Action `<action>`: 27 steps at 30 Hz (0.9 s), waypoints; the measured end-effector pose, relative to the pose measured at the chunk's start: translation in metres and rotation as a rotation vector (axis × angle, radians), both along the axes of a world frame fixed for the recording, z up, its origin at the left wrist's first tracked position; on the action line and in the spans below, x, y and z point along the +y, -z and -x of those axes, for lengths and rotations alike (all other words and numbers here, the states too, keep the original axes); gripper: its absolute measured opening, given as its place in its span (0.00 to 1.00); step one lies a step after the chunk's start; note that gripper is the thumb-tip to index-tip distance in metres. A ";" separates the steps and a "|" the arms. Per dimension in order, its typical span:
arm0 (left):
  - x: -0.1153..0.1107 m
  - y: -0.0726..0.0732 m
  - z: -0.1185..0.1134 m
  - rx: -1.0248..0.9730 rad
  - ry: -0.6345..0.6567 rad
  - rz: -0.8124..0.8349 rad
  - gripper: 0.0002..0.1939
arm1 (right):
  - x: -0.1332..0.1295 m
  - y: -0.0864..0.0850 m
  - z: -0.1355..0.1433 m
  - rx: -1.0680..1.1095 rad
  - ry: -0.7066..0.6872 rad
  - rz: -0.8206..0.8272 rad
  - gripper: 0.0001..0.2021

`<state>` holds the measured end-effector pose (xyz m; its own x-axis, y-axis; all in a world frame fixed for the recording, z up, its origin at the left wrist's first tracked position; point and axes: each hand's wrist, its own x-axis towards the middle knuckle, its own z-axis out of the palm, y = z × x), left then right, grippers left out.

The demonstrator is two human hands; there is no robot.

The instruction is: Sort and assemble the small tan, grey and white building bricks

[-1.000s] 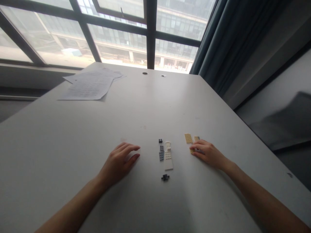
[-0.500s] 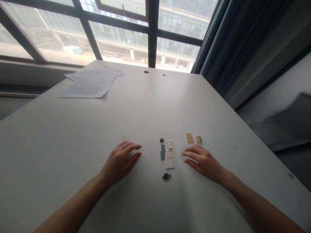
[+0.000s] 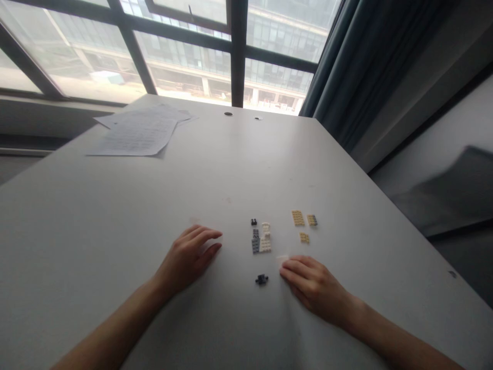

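My left hand (image 3: 189,253) rests on the table left of the toy bricks, thumb and fingers apart, holding nothing. My right hand (image 3: 314,282) is closed low over the table, with the edge of a smooth white tile (image 3: 282,257) showing at its fingertips. Between the hands sit studded white bricks (image 3: 265,245), touching grey bricks (image 3: 256,245) on their left. A small black brick (image 3: 253,222) lies just beyond these. Closer to me is a dark piece with side pegs (image 3: 262,279). Tan bricks (image 3: 298,218) lie beyond my right hand, with a smaller tan piece (image 3: 304,237) nearer it.
Printed papers (image 3: 134,134) lie at the far left of the white table (image 3: 215,174). Another tan and grey piece (image 3: 311,220) is at the right. A window (image 3: 185,56) stands behind the table, with a dark curtain (image 3: 346,61) beside it.
My right hand has drawn nearer to me, and the white tile has left the group of bricks with it. The smaller tan piece is now uncovered. My left hand stays put.
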<state>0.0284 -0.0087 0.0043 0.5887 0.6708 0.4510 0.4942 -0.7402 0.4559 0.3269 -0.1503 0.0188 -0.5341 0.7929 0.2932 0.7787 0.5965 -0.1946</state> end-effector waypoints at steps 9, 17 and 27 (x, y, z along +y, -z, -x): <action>0.001 0.001 0.001 -0.007 0.010 -0.021 0.08 | -0.013 0.006 -0.073 -0.051 0.304 -0.086 0.12; 0.001 0.000 0.000 0.000 0.006 -0.019 0.08 | 0.012 0.008 -0.087 -0.055 0.346 -0.084 0.12; 0.000 -0.002 -0.001 -0.009 0.012 -0.027 0.08 | 0.022 -0.002 -0.015 0.080 0.196 -0.119 0.12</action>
<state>0.0298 -0.0086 0.0064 0.5920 0.6516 0.4744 0.4813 -0.7579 0.4404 0.3424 -0.1284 0.0207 -0.3446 0.8367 0.4257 0.8670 0.4575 -0.1974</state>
